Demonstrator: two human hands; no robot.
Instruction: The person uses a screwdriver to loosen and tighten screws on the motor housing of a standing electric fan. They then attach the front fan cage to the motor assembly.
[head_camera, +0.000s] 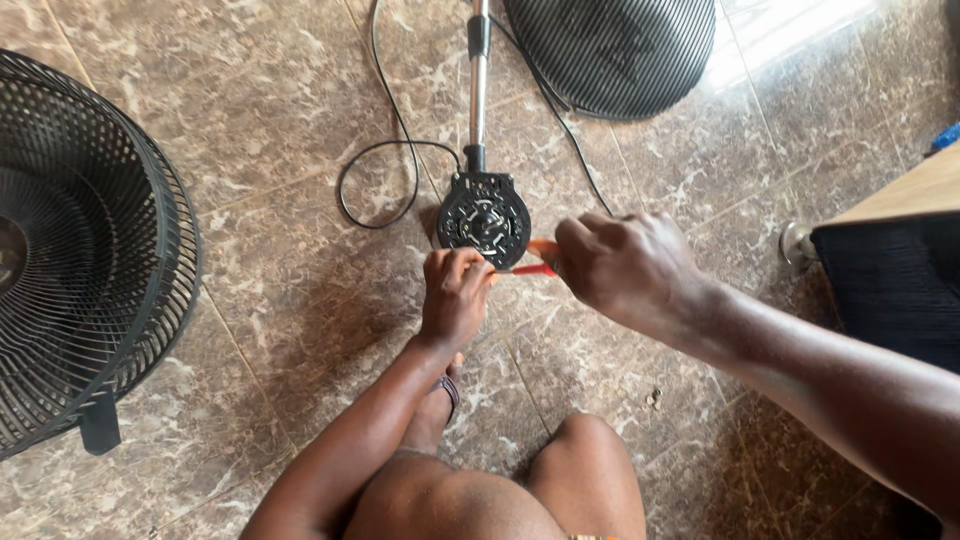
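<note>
— How are the arms set?

— Both reach forward and down. The left arm runs straight out between the bare knees; the right comes in from the side, forearm slanting across.

— And the hands?

— The left hand (455, 295) is curled, fingers pinched together at the tips. The right hand (622, 268) is closed in a loose fist, knuckles up, just beside the left.

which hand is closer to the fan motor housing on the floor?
Left. The left hand sits just below the round black motor housing, fingertips almost at its lower edge. The right hand, gripping a red-handled tool, is off to the housing's lower right, farther away.
</note>
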